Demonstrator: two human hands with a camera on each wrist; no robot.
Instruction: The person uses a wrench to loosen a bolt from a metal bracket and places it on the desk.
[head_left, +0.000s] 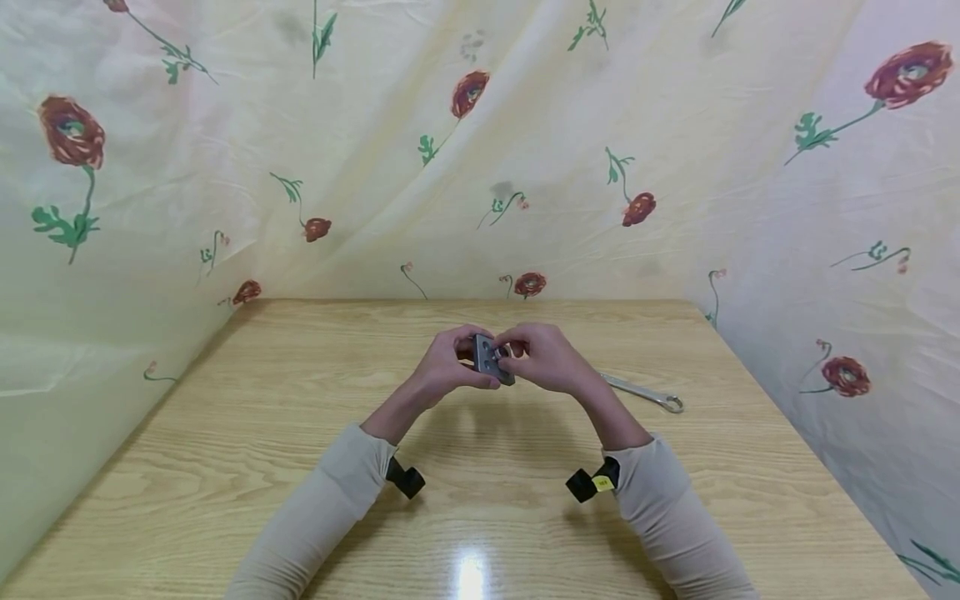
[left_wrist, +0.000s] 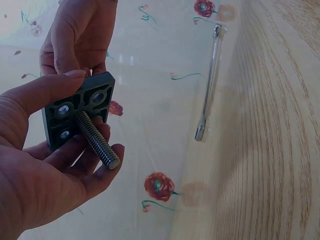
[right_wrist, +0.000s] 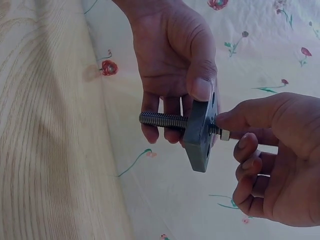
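A dark grey square plate with round holes is held up over the table in my left hand, thumb on one edge and fingers around the other sides. Through the plate's middle runs a threaded bolt, its long end sticking out on one side in the left wrist view. On the opposite face, the bolt's head stands a short way off the plate. My right hand pinches the bolt beside its head with thumb and forefinger, the other fingers curled in.
A silver combination wrench lies on the wooden table to the right, partly behind the right forearm. Flower-patterned cloth hangs behind the table and at both sides. Black wrist cameras are strapped by the sleeves.
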